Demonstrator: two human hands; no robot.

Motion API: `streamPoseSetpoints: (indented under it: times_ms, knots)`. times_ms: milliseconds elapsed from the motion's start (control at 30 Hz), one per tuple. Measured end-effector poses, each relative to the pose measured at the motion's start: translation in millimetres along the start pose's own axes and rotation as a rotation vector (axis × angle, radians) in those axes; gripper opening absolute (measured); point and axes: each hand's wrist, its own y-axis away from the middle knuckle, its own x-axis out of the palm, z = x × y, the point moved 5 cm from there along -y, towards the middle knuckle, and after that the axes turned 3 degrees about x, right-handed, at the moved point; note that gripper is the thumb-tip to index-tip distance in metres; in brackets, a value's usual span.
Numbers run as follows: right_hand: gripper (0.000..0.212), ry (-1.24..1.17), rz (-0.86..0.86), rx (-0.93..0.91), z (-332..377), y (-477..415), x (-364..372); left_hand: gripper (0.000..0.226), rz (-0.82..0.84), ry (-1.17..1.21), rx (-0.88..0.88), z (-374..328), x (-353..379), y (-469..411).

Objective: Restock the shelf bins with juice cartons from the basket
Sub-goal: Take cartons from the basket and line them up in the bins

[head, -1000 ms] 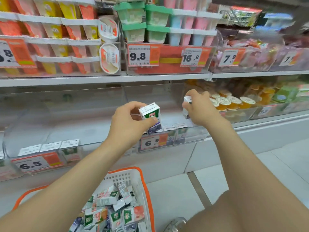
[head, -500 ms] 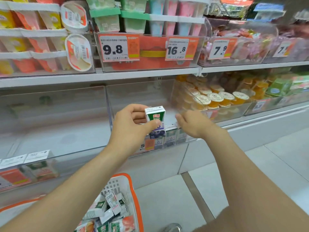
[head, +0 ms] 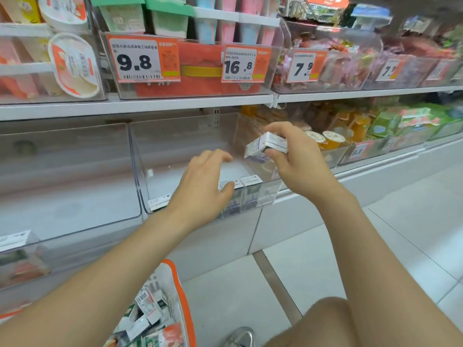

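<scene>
Fingers [head: 280, 128] of right hand [head: 298, 169] pinch juice carton [head: 263, 146] above bin [head: 180, 141] — left hand [head: 203, 186] relaxed, empty.

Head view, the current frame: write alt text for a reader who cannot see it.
A person's right hand holds a small juice carton, tilted, above the front right of a clear shelf bin, while the left hand hovers open over a row of cartons standing along the bin's front wall. Below, an orange-rimmed basket holds more cartons.

worn: grey, rounded shoe [head: 240, 336] seen just right of basket [head: 182, 296] | left forearm [head: 112, 266], right forearm [head: 363, 234], knee [head: 328, 319]: left uncovered
</scene>
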Motion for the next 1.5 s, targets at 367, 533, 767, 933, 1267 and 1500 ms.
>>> streamPoseSetpoints:
  times_ms: [367,533,767,933,1267,1500]
  knots:
    - [0.058,0.640,0.324,-0.073,-28,-15,40,0.051,0.251,-0.318,0.132,14,35,25]
    - [0.040,0.688,0.479,0.028,-29,-9,55,0.050,0.267,-0.228,0.140,22,33,25]
    - [0.038,0.465,0.300,-0.018,23,16,50,0.043,0.182,-0.107,0.140,31,12,31]
    - [0.027,0.269,0.613,-0.089,89,72,78,0.037,0.048,-0.167,0.193,33,-25,57]
    - [0.018,0.483,1.246,-0.278,150,169,213,0.018,0.473,-0.301,0.067,96,-47,218]
    - [0.018,0.723,1.292,-0.473,140,226,295,0.015,0.763,-0.221,-0.206,165,-11,324]
